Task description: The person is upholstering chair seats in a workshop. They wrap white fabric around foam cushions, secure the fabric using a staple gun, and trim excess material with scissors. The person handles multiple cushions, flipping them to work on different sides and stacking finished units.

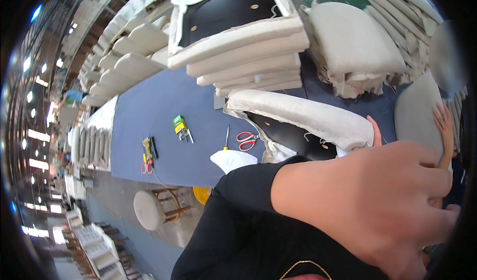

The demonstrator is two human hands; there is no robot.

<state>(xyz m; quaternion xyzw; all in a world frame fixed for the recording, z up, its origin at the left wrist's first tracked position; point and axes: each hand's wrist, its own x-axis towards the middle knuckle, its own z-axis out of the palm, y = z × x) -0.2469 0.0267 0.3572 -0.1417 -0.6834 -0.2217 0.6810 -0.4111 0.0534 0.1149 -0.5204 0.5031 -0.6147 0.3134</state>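
Note:
Close before the camera, my left hand [362, 195] reaches across to the right from a black sleeve. Its fingers are curled closed, and whatever they may hold is hidden. Behind it, the fingers of my right hand [375, 131] press against the right end of a beige upholstered panel [308, 116]; the rest of that hand is covered. The panel is tilted on the blue table, exposing a black backing [283, 136] and loose fabric edges. Left of it lie red-handled snips [247, 140], a screwdriver [227, 140] with a yellow handle and a piece of white fabric [232, 159].
Upholstered panels are stacked [248, 51] at the table's far side. A staple gun [148, 149] and green-yellow box [180, 126] lie left. A round stool [149, 210] stands below the table edge. At right, another person's hand [443, 123] rests on a grey cushion [420, 113].

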